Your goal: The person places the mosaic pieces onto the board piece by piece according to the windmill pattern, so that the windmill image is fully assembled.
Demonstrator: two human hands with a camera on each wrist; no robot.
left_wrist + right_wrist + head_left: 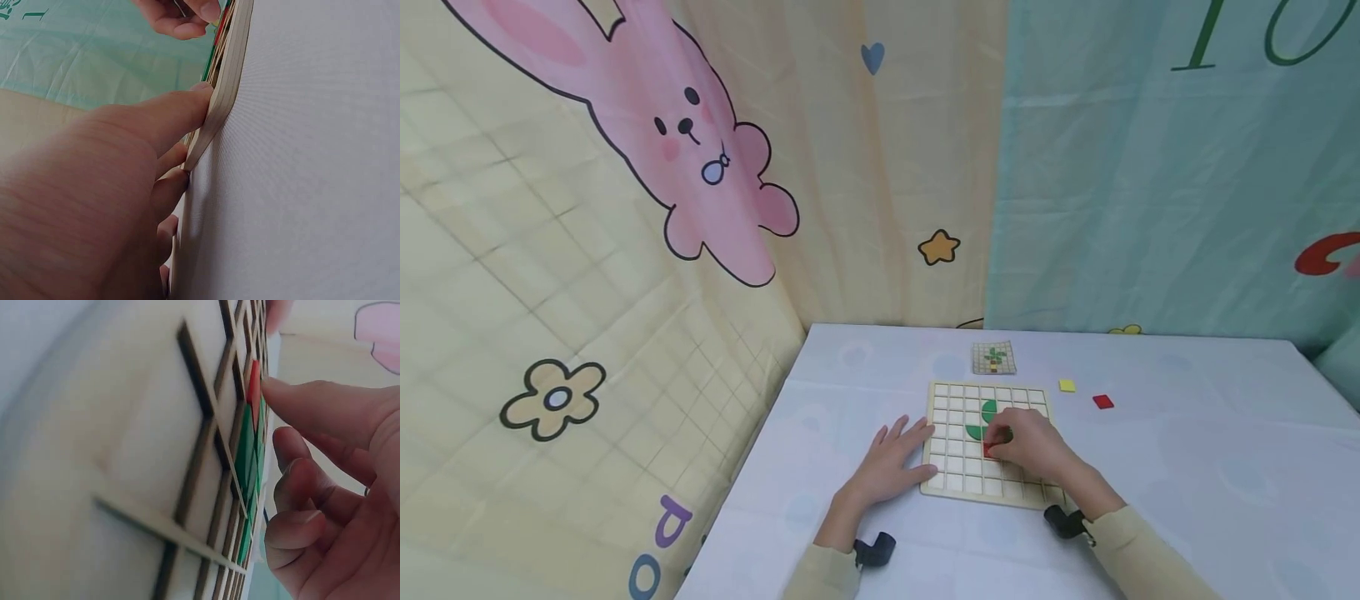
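Observation:
A pale wooden grid board (955, 483) lies on the table. My left hand (891, 462) spreads over its left edge with straight fingers, and the left wrist view shows the thumb (181, 112) resting on the rim. Over the board's middle is my right hand (1033, 442), its thumb tip right at a red tile (987, 451). That red tile (254, 394) sits in the grid in the right wrist view, while the other fingers (297, 481) bend loosely beside the board. Rounded green tiles (989, 407) lie in nearby cells, partly hidden by the right hand.
A small pattern card (994, 357) with a green and orange design lies behind the board. To the right are a loose yellow square (1067, 386) and a loose red tile (1102, 402). Printed curtains (887, 167) hang behind the white-covered table (1210, 483).

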